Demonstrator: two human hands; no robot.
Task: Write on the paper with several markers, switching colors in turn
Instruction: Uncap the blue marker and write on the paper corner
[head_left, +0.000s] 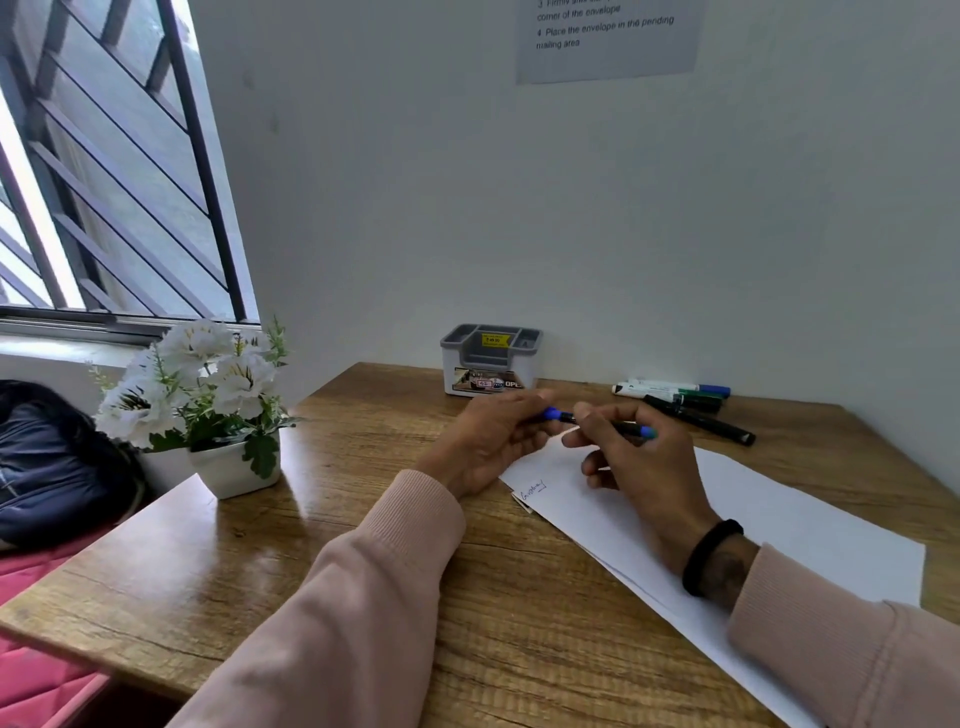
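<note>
We wore a pale pink sweatshirt, its soft fabric loose and faintly creased along both arms. The left sleeve (332, 613) ended in a ribbed cuff (421, 499) at the wrist, the knit ridges plain to see. The right sleeve (841, 660) bunched at its own ribbed cuff, sitting a little back from the wrist. Around our right wrist we had a black band (709, 556), thick and rounded, bare of any marking.

Daylight is being let in through a barred window (104, 171) at the left, and the wooden tabletop (322, 525) is being backed by a white wall (467, 208).
</note>
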